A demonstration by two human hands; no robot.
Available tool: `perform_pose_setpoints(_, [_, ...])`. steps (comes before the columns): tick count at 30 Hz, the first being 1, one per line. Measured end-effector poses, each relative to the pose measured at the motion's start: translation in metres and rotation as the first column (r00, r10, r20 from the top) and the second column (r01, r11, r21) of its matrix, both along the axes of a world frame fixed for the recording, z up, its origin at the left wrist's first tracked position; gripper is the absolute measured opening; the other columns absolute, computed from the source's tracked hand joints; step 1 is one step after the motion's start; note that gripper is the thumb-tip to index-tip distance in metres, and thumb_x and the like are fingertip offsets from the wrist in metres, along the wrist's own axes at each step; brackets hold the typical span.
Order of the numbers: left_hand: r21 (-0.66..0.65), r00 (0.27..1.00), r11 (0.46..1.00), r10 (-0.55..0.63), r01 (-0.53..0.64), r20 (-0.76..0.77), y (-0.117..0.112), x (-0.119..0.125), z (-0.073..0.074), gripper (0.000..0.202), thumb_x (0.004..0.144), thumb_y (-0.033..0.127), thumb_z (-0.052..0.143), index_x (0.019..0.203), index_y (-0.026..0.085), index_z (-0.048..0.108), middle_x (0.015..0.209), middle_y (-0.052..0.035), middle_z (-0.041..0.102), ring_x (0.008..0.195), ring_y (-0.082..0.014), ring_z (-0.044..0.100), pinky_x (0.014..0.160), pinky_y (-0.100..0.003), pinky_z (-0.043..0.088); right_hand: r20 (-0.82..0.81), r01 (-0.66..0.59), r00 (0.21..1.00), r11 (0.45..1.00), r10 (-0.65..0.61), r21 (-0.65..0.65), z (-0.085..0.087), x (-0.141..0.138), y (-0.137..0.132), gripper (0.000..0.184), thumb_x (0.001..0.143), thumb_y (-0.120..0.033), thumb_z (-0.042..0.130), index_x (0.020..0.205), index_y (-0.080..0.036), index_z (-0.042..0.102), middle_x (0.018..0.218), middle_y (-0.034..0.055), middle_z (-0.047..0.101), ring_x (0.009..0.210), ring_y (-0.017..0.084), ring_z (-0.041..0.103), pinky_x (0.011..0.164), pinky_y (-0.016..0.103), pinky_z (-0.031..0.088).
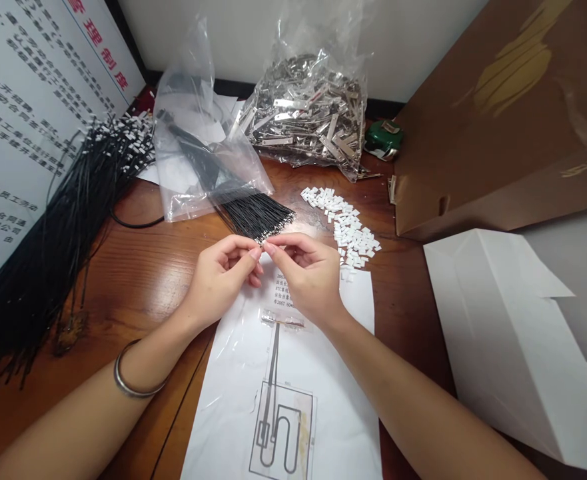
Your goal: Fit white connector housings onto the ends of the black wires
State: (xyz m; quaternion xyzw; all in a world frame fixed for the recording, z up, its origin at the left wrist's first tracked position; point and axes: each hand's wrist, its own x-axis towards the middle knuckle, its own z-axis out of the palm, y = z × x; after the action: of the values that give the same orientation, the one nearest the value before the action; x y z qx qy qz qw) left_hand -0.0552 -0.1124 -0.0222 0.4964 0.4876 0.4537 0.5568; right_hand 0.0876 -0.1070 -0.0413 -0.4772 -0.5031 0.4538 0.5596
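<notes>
My left hand [223,277] and my right hand [306,270] meet fingertip to fingertip over the top of a white instruction sheet [293,400]. Both hands pinch closed at the metal-tipped ends of a bundle of thin black wires [253,213] that spills out of a clear plastic bag [198,147]. What sits between the fingertips is too small to name. A pile of small white plastic connectors [346,223] lies just right of my right hand. A silver bangle [130,383] circles my left wrist.
A clear bag of metal clips [308,113] stands at the back. A big heap of black cables [48,247] fills the left side by a printed wall board [23,120]. A brown paper bag [503,113], a white paper bag [513,340] and a green tape dispenser [384,139] stand to the right.
</notes>
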Motion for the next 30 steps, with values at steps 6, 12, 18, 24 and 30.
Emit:
perform_pose_setpoints(6, [-0.049, 0.998, 0.999, -0.007, 0.010, 0.057, 0.002, -0.001, 0.003, 0.021, 0.078, 0.032, 0.074, 0.083, 0.014, 0.063, 0.062, 0.0014, 0.065, 0.050, -0.0100, 0.063, 0.050, -0.020, 0.053, -0.057, 0.019, 0.998, 1.000, -0.020, -0.022, 0.002, -0.001, 0.001, 0.003, 0.075, -0.022, 0.073, 0.078, -0.022, 0.074, 0.073, -0.0001, 0.073, 0.062, 0.012, 0.062, 0.058, 0.029, 0.050])
perform_pose_setpoints(12, [-0.076, 0.995, 0.997, -0.015, 0.022, 0.097, 0.002, -0.002, 0.003, 0.024, 0.078, 0.036, 0.074, 0.082, 0.013, 0.065, 0.064, 0.0001, 0.066, 0.051, -0.0105, 0.062, 0.052, -0.021, 0.052, -0.065, 0.013, 0.998, 1.000, -0.013, -0.012, 0.000, 0.000, 0.000, 0.004, 0.075, -0.022, 0.073, 0.079, -0.022, 0.074, 0.073, -0.0001, 0.073, 0.064, 0.012, 0.063, 0.057, 0.028, 0.050])
perform_pose_setpoints(18, [-0.146, 0.978, 0.984, -0.069, 0.100, 0.199, 0.004, -0.007, 0.003, 0.026, 0.078, 0.037, 0.075, 0.083, 0.012, 0.069, 0.063, -0.0014, 0.069, 0.050, -0.0095, 0.060, 0.051, -0.020, 0.048, -0.078, 0.005, 0.997, 1.000, -0.005, -0.005, -0.001, 0.000, 0.001, 0.005, 0.076, -0.023, 0.073, 0.081, -0.021, 0.074, 0.070, -0.0003, 0.072, 0.064, 0.012, 0.063, 0.058, 0.029, 0.050])
perform_pose_setpoints(24, [-0.209, 0.929, 0.934, -0.224, 0.291, 0.294, 0.013, -0.019, 0.005, 0.025, 0.077, 0.035, 0.078, 0.086, 0.012, 0.074, 0.066, -0.0035, 0.071, 0.050, -0.0097, 0.061, 0.051, -0.020, 0.048, -0.059, 0.014, 0.998, 1.000, -0.014, -0.004, -0.001, 0.000, 0.001, 0.005, 0.076, -0.025, 0.073, 0.080, -0.022, 0.074, 0.069, -0.0007, 0.071, 0.064, 0.012, 0.062, 0.058, 0.029, 0.050])
perform_pose_setpoints(30, [-0.176, 0.912, 0.930, -0.255, 0.322, 0.321, 0.015, -0.022, 0.004, 0.021, 0.079, 0.032, 0.078, 0.085, 0.013, 0.074, 0.065, -0.0005, 0.067, 0.056, -0.0081, 0.062, 0.057, -0.018, 0.050, -0.036, 0.012, 0.999, 1.000, -0.012, 0.002, 0.000, 0.002, -0.001, 0.006, 0.077, -0.024, 0.072, 0.081, -0.022, 0.075, 0.070, -0.0006, 0.071, 0.065, 0.012, 0.062, 0.058, 0.029, 0.049])
